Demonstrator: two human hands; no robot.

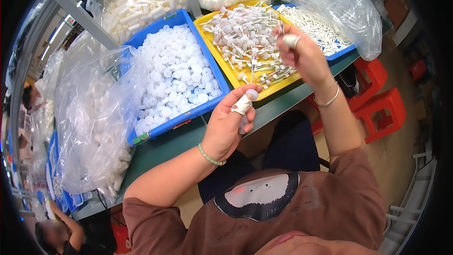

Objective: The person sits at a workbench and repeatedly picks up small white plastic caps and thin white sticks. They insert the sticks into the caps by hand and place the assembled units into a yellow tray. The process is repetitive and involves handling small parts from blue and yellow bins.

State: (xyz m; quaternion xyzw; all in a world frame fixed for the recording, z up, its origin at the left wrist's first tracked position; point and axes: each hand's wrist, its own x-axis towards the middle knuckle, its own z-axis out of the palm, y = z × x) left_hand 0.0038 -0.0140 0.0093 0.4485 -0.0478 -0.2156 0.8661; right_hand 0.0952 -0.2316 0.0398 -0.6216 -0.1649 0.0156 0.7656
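My left hand (225, 125) is closed near the front of the bins, its thumb wrapped in white tape. Between thumb and forefinger it pinches a small white plastic disc (252, 95). More whitish pieces seem tucked under its curled fingers, partly hidden. Raised over the right side of the yellow bin (278, 89), my right hand (306, 56) has its fingers drawn together, with white tape round one of them. Something thin shows at its fingertips, too small to name. In the yellow bin lie many thin rods with white discs on them (245, 33).
A blue bin (214, 97) of loose white discs stands left of the yellow one. Farther right, another blue bin (342, 55) holds short white sticks. Clear bags (89, 137) of white parts crowd the green table (155, 160). Red stools (382, 113) stand at right; people sit far left.
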